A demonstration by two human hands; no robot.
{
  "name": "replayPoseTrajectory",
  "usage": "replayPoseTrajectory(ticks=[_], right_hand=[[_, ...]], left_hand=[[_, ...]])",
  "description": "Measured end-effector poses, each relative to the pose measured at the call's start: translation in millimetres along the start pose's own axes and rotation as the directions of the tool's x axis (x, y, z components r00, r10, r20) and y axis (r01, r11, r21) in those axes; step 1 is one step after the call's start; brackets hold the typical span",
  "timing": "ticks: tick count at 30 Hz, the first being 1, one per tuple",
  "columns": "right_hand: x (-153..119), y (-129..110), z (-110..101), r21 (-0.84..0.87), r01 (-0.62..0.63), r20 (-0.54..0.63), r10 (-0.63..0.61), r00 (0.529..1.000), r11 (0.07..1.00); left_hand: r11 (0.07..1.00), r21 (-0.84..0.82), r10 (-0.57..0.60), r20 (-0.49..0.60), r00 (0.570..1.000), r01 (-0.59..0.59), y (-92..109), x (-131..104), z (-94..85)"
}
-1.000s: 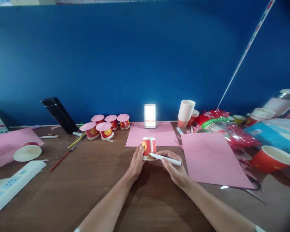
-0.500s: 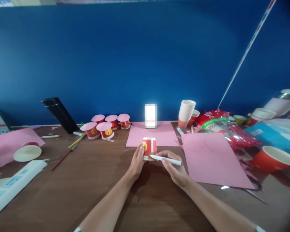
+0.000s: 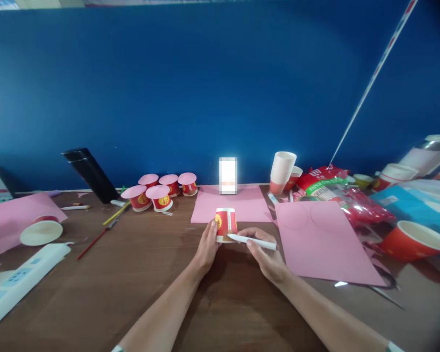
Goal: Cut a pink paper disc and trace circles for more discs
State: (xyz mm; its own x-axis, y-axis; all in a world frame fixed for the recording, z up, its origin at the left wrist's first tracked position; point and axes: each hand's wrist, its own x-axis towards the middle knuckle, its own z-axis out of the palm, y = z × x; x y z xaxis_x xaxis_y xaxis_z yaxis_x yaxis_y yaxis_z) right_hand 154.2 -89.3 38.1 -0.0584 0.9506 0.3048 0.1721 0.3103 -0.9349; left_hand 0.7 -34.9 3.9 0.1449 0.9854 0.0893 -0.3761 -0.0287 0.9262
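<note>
My left hand [image 3: 207,247] is closed around the left side of a red paper cup [image 3: 223,221] with a yellow emblem and a white strip. The cup is held above the brown table, in front of a pink sheet [image 3: 201,205]. In my right hand [image 3: 266,254] is a white marker pen [image 3: 256,241], gripped like a writing tool. Its tip meets or nearly meets the cup's lower right part; I cannot tell whether they touch. Some fingers of both hands are hidden.
Several red cups topped with pink discs [image 3: 160,191] stand at the back left, beside a leaning black cylinder [image 3: 91,176]. A white power strip [image 3: 29,283] lies at left. On the right are pink paper [image 3: 326,249], stacked cups [image 3: 283,168] and a red bag [image 3: 359,200].
The marker's tip has shifted very slightly on the cup. Both hands keep their grips, and everything else stays in place.
</note>
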Motion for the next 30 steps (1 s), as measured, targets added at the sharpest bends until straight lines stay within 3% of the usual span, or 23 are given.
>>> replayPoseTrajectory(ticks=[8, 30], right_hand=[[0.2, 0.7, -0.4, 0.031, -0.044, 0.041, 0.042, 0.998, 0.999], [0.7, 7.0, -0.1, 0.12, -0.074, -0.002, 0.075, 0.997, 0.99]], left_hand=[[0.99, -0.139, -0.034, 0.035, 0.999, 0.038, 1.8, -0.8, -0.1], [0.98, -0.185, -0.067, 0.019, 0.998, 0.069, 1.4, -0.8, -0.6]])
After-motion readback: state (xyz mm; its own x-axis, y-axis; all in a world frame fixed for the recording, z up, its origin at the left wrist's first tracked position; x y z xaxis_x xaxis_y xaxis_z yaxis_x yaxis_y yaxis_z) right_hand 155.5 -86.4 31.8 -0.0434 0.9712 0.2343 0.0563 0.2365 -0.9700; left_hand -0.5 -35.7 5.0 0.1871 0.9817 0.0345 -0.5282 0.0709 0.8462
